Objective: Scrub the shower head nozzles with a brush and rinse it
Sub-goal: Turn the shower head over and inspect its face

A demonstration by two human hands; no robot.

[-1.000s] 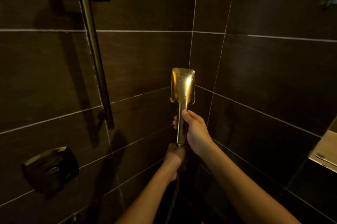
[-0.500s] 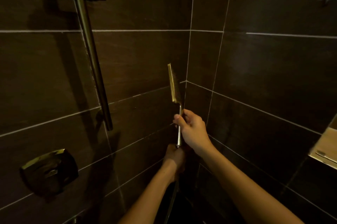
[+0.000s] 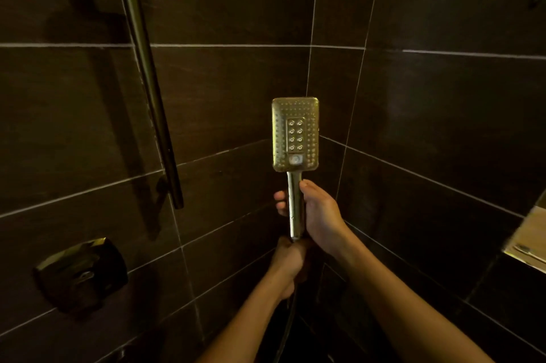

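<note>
— Where was the shower head [image 3: 295,133]?

— Upright in the tiled corner, its long axis vertical and its nozzle face turned toward the person. The right hand [image 3: 319,212] was nearer, its fingers [image 3: 280,203] clamped round the handle just under the head.

— And the left hand [image 3: 288,263]?

— Directly below, closed at the handle's foot, seemingly on the hose [image 3: 288,315]. No brush was in view, so scrubbing likely meant freeing the left.

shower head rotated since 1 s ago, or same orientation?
Yes. The shower head has turned about its handle: its nozzle face now faces the camera, not the tiled corner. Right hand grips it.
</note>
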